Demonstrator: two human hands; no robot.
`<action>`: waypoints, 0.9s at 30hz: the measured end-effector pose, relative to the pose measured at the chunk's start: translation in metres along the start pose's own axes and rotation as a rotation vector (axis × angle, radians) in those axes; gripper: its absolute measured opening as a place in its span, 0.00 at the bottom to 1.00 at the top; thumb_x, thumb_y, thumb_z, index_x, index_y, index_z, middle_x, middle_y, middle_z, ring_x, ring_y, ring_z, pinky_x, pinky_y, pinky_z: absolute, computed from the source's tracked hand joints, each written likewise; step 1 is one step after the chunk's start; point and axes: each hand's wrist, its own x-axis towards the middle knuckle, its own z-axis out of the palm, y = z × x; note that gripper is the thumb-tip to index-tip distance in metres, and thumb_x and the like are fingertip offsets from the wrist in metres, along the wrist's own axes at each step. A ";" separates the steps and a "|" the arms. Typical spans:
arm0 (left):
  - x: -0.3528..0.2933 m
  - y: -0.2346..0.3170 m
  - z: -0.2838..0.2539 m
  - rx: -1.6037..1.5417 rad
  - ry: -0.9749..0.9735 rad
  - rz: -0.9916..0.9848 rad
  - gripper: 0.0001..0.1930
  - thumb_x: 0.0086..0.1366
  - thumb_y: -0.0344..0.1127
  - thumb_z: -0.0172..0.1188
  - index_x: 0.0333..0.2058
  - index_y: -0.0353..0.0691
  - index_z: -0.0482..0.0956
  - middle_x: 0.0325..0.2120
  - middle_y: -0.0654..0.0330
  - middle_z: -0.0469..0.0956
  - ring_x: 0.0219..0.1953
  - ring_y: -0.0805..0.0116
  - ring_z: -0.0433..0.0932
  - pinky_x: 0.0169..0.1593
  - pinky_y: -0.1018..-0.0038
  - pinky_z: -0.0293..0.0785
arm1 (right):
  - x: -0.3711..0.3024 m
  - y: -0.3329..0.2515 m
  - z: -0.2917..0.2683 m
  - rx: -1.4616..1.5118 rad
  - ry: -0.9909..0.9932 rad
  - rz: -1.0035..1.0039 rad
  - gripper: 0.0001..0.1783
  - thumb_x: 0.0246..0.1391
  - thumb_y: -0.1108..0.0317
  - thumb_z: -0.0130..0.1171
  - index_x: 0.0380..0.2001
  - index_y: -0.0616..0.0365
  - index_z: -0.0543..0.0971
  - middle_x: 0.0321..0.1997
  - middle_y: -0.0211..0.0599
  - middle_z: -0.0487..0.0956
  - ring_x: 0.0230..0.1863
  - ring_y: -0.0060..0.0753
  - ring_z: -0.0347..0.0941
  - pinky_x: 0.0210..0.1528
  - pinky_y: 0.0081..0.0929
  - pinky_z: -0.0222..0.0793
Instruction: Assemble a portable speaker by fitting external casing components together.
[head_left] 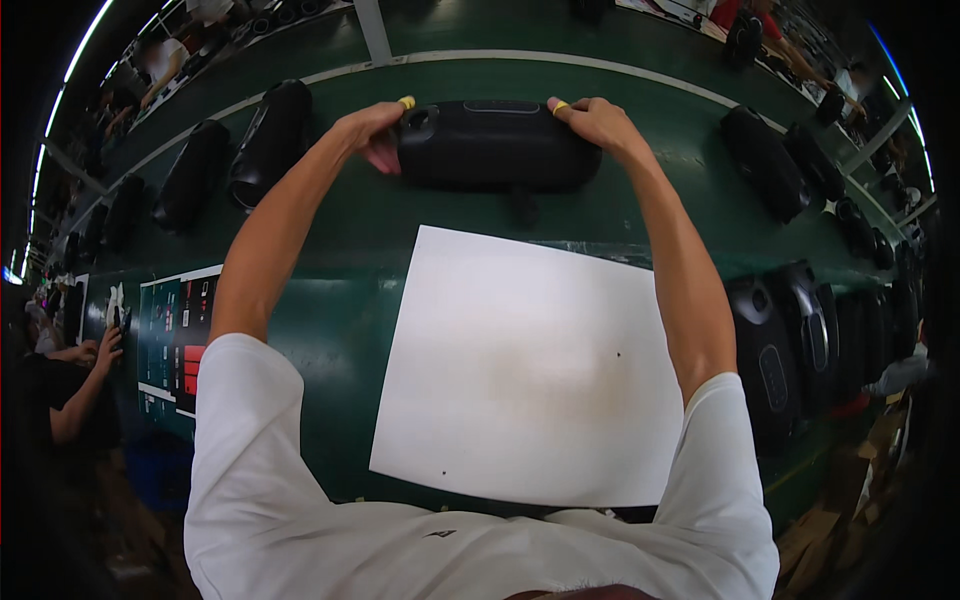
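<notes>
A black, rounded portable speaker (495, 152) lies lengthwise across the green surface at the far middle, at the full reach of my arms. My left hand (376, 134) grips its left end, beside a round opening. At the right end, my right hand (598, 124) holds on with the thumb over the top edge. Both thumbs wear yellow finger covers. A short dark piece shows below the speaker; what it is I cannot tell. Nearer to me lies a white board (520, 370) with a faint brownish smudge and a few small dark spots.
More black speakers stand along the green belt (340, 215), at the left (270, 140) and right (765, 165). Others are grouped close by my right arm (770, 360). Printed sheets (180, 335) lie at my left. A co-worker's hands (100, 355) work at the far left. Cardboard (850, 480) sits lower right.
</notes>
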 end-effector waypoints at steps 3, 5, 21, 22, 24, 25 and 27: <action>-0.007 0.011 0.022 -0.075 0.109 0.325 0.36 0.74 0.68 0.50 0.62 0.42 0.79 0.52 0.46 0.83 0.49 0.50 0.85 0.50 0.51 0.85 | 0.028 0.014 0.006 0.006 -0.039 0.077 0.49 0.61 0.25 0.56 0.64 0.59 0.83 0.69 0.54 0.81 0.73 0.55 0.74 0.73 0.49 0.68; -0.021 0.015 0.039 0.035 0.059 0.573 0.29 0.73 0.59 0.61 0.68 0.56 0.77 0.69 0.53 0.72 0.71 0.56 0.68 0.70 0.49 0.67 | 0.028 0.014 0.003 0.118 -0.092 0.028 0.50 0.61 0.25 0.56 0.65 0.63 0.82 0.69 0.57 0.80 0.73 0.56 0.74 0.74 0.50 0.67; 0.021 -0.017 0.092 -0.247 0.397 1.016 0.20 0.75 0.35 0.50 0.60 0.38 0.80 0.57 0.56 0.80 0.61 0.65 0.75 0.68 0.72 0.65 | 0.042 -0.131 0.058 -0.306 0.084 -0.255 0.28 0.70 0.50 0.50 0.58 0.58 0.86 0.63 0.59 0.83 0.66 0.66 0.78 0.69 0.57 0.72; 0.018 -0.017 0.100 -0.290 0.408 1.060 0.19 0.75 0.35 0.51 0.59 0.38 0.83 0.54 0.54 0.84 0.58 0.63 0.79 0.65 0.71 0.69 | 0.047 -0.130 0.065 -0.307 0.027 -0.229 0.28 0.70 0.50 0.50 0.59 0.57 0.85 0.66 0.57 0.82 0.68 0.65 0.77 0.69 0.56 0.71; 0.014 -0.017 0.104 -0.245 0.505 1.015 0.19 0.74 0.36 0.52 0.57 0.39 0.84 0.53 0.53 0.85 0.57 0.61 0.81 0.64 0.69 0.72 | 0.053 -0.132 0.075 -0.340 -0.088 -0.201 0.30 0.70 0.48 0.52 0.64 0.55 0.83 0.71 0.53 0.79 0.72 0.62 0.74 0.71 0.55 0.70; 0.011 -0.020 0.107 -0.204 0.606 0.958 0.19 0.74 0.36 0.52 0.56 0.39 0.86 0.52 0.51 0.87 0.55 0.59 0.84 0.62 0.68 0.74 | 0.053 -0.132 0.078 -0.382 -0.087 -0.222 0.30 0.70 0.48 0.52 0.63 0.55 0.83 0.70 0.53 0.80 0.71 0.62 0.75 0.70 0.55 0.71; 0.009 -0.013 0.107 -0.244 0.646 0.898 0.18 0.73 0.38 0.56 0.53 0.41 0.89 0.50 0.48 0.89 0.53 0.53 0.87 0.57 0.64 0.78 | 0.056 -0.123 0.077 -0.483 -0.110 -0.333 0.28 0.69 0.49 0.53 0.59 0.56 0.85 0.67 0.55 0.81 0.69 0.63 0.77 0.68 0.58 0.74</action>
